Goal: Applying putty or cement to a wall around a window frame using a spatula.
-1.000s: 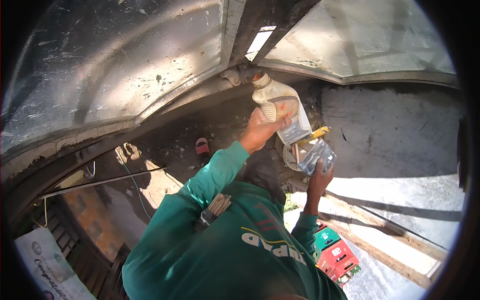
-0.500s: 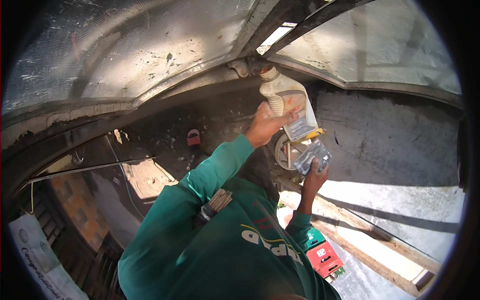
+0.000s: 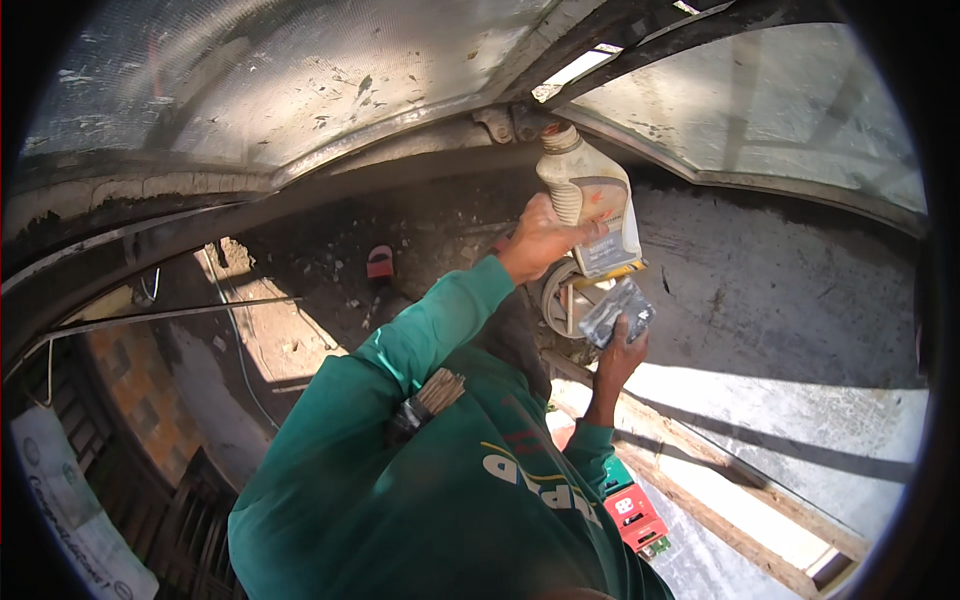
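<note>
My left hand [image 3: 545,240] is wrapped round the side of a dirty white plastic bottle [image 3: 592,195] with a ribbed grip and a worn label. The bottle is held up, its neck reaching toward the metal frame above. In my right hand [image 3: 622,358] is a small grey, smeared, flat-faced piece [image 3: 616,312] whose kind I cannot make out, just below the bottle's base. Behind these, a round pale bucket [image 3: 556,300] is partly hidden, with a yellow-edged tool [image 3: 628,270] across it.
Scuffed translucent panels [image 3: 250,90] in a metal frame hang overhead. A tan bristle bundle [image 3: 440,390] lies against my green sleeve. To the right are a concrete slab [image 3: 760,290], wooden beams [image 3: 700,505] and a red crate [image 3: 635,515]. A red slipper [image 3: 380,262] shows below.
The view has shifted slightly, so the frame and bottle appear a little to the right. Both hands keep their holds; the grey piece stays close under the bottle.
</note>
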Motion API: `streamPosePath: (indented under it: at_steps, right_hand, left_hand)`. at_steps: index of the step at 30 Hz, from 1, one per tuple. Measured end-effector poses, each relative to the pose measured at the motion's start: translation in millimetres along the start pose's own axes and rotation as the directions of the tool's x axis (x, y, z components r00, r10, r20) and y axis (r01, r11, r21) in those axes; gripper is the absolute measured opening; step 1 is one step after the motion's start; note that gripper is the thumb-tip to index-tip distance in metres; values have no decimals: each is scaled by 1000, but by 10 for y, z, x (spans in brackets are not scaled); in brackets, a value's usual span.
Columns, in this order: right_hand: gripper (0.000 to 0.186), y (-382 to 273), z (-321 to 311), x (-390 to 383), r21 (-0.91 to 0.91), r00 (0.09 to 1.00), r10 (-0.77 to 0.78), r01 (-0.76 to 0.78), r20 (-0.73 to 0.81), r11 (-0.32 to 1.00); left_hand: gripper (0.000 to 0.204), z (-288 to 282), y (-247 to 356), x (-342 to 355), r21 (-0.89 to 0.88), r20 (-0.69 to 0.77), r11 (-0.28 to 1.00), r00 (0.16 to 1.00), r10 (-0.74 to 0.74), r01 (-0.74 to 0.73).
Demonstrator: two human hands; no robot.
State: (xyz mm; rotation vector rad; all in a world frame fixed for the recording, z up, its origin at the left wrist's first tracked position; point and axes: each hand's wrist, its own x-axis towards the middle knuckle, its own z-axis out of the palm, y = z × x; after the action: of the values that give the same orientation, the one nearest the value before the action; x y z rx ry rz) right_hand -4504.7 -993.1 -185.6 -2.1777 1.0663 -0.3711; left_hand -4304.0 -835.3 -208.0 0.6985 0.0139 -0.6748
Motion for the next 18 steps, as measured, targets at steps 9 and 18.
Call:
streamPosePath:
  at_steps: [9, 18]
  right_hand:
    - [31, -1539, 46, 226, 13, 970, -237, 237, 57, 972]
    - [32, -2882, 1010, 401, -358, 727, -580, 686, 367, 634]
  left_hand:
    - [77, -497, 180, -571, 463, -60, 851, 949, 308, -247]
    - [75, -1146, 326, -1295, 619, -189, 772, 925, 330, -148]
